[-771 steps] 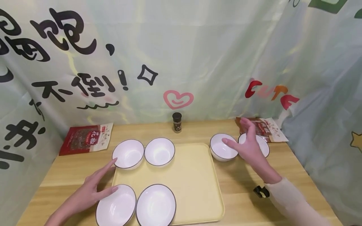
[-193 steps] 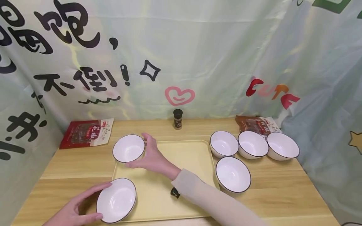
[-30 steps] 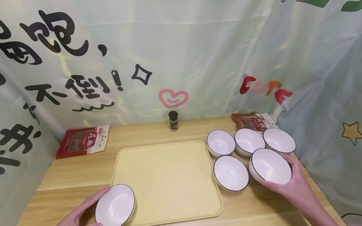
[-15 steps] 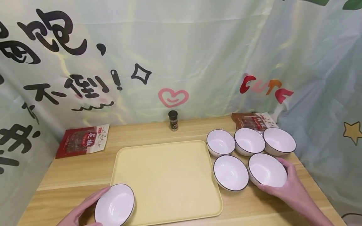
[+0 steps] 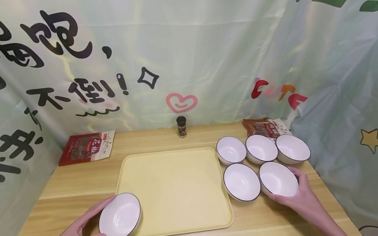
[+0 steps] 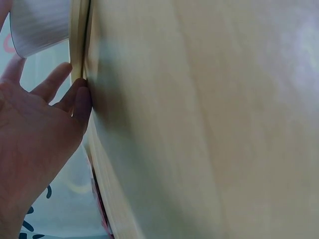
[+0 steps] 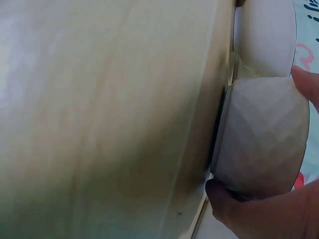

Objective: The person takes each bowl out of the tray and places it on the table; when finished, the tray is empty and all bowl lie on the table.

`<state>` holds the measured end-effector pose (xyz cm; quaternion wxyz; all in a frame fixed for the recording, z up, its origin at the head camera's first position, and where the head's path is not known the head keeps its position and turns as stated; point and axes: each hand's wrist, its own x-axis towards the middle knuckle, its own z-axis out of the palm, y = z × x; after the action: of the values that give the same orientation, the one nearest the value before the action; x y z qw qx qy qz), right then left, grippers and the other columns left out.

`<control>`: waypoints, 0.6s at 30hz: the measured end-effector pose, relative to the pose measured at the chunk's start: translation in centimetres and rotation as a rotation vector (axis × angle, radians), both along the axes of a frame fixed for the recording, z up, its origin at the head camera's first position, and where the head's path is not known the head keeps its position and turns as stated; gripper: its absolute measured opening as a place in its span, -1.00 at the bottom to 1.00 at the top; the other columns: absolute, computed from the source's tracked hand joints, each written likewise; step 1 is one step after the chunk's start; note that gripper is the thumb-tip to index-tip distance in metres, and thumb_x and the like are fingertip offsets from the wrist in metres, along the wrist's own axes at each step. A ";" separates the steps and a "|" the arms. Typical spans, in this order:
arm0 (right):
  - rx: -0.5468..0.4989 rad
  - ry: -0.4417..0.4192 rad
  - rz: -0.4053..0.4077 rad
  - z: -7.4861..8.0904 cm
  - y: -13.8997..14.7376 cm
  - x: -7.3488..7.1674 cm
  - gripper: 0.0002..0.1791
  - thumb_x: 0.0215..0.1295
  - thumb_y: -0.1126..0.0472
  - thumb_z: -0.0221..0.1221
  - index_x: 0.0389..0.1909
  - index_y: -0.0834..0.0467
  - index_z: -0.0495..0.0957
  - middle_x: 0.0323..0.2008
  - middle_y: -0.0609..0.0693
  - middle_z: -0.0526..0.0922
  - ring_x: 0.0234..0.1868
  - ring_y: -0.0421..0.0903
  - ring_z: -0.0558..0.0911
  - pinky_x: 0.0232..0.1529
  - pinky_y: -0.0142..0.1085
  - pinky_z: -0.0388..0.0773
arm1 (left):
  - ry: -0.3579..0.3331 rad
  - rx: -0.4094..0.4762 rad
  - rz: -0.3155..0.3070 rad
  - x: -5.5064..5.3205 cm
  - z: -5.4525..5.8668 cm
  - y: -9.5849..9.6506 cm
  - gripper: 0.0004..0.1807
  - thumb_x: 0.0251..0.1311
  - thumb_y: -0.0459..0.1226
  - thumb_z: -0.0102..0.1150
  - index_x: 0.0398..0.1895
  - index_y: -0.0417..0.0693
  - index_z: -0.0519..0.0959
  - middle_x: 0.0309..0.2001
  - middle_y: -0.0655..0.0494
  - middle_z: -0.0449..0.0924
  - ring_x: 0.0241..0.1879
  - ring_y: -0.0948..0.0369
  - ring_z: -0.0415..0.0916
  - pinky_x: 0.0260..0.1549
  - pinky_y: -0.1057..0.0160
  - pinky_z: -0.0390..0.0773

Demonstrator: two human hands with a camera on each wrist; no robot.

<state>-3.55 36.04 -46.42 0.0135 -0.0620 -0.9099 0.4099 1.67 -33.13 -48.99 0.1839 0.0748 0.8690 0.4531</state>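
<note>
At the lower left in the head view, a white bowl with a dark rim point(image 5: 119, 214) sits over the near left corner of the yellow tray point(image 5: 177, 183). My left hand point(image 5: 84, 221) lies along its left side, fingers extended; the left wrist view shows a fingertip at the bowl's wall point(image 6: 42, 27) and the lower fingers by the tabletop. To the right of the tray, my right hand point(image 5: 302, 193) grips another white bowl point(image 5: 279, 178) between thumb and fingers. The right wrist view shows that bowl's faceted wall point(image 7: 264, 134), its base close to the table.
Beside the gripped bowl stands a similar bowl point(image 5: 242, 182). Behind them three bowls form a row, the middle bowl point(image 5: 261, 147) among them. A black-capped spice jar point(image 5: 181, 127), a red packet point(image 5: 85, 147) and a brown packet point(image 5: 262, 127) lie farther back, before a printed curtain point(image 5: 224, 65).
Two bowls have left the tray's far left and near middle for the right-hand group since the oldest frame. In the last second my right hand lowers its bowl slightly leftward into the near row.
</note>
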 end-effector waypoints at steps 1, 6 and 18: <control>-0.002 0.004 0.002 0.0 0.0 0.0 0.36 0.12 0.14 0.66 0.67 0.32 -0.14 0.45 0.53 0.18 0.30 0.43 0.31 -0.02 -0.53 0.13 | -0.014 -0.013 0.004 0.0 0.2 0.1 -0.10 0.38 -0.21 0.48 0.71 0.40 0.27 0.64 0.18 0.29 0.45 0.54 0.22 0.29 0.10 0.42; 0.001 0.013 0.009 -0.1 0.0 -0.1 0.36 0.11 0.15 0.66 0.66 0.34 -0.14 0.45 0.53 0.16 0.30 0.44 0.31 -0.04 -0.57 0.11 | -0.041 0.011 0.010 0.0 0.3 0.1 -0.13 0.42 -0.21 0.43 0.72 0.35 0.26 0.64 0.13 0.30 0.44 0.52 0.22 0.32 -0.06 0.40; -0.011 -0.028 0.034 0.0 0.1 0.0 0.37 0.17 0.15 0.62 0.68 0.34 -0.22 0.46 0.56 0.10 0.30 0.45 0.31 -0.09 -0.52 0.20 | 0.074 0.012 -0.011 0.1 0.0 -0.1 -0.06 0.31 -0.26 0.50 0.72 0.30 0.30 0.61 0.27 0.35 0.43 0.55 0.25 0.24 0.23 0.40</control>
<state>-3.59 36.14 -46.40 -0.0068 -0.0522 -0.9086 0.4142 1.72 -33.27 -48.99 0.1538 0.0975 0.8721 0.4542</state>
